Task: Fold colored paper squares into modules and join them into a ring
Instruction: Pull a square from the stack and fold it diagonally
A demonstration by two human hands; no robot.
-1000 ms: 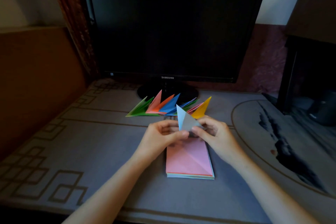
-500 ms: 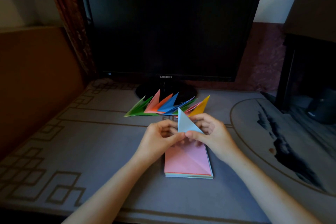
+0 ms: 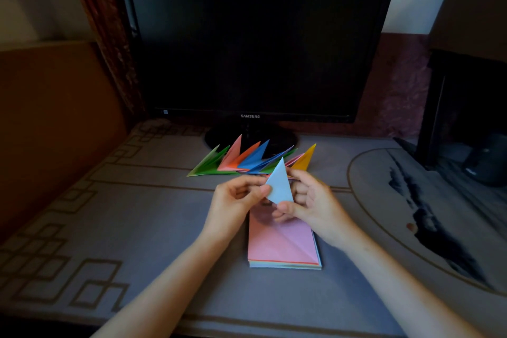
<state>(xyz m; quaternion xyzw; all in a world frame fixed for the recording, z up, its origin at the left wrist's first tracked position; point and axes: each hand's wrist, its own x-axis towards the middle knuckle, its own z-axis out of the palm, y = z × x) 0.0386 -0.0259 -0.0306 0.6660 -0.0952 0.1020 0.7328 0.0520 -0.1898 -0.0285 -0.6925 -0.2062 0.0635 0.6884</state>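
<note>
A light blue folded paper module (image 3: pixel 279 184), a narrow triangle pointing up, is held above the table between both hands. My left hand (image 3: pixel 236 200) pinches its left edge with thumb and finger. My right hand (image 3: pixel 312 200) grips its lower tip with the thumb in front. Below the hands lies a stack of paper squares (image 3: pixel 285 244) with a creased pink sheet on top. Behind them several finished modules (image 3: pixel 244 162) in green, pink, orange, blue and yellow lie fanned out in a row.
A black monitor (image 3: pixel 258 41) on a round stand (image 3: pixel 277 138) rises right behind the modules. A wooden panel (image 3: pixel 55 123) borders the left side. Dark furniture (image 3: pixel 466 90) stands at the right. A patterned grey cloth (image 3: pixel 137 228) covers the table.
The blue module has been folded shut into a single narrow triangle and turned upright. Both hands rose slightly and the right thumb shifted to its lower tip.
</note>
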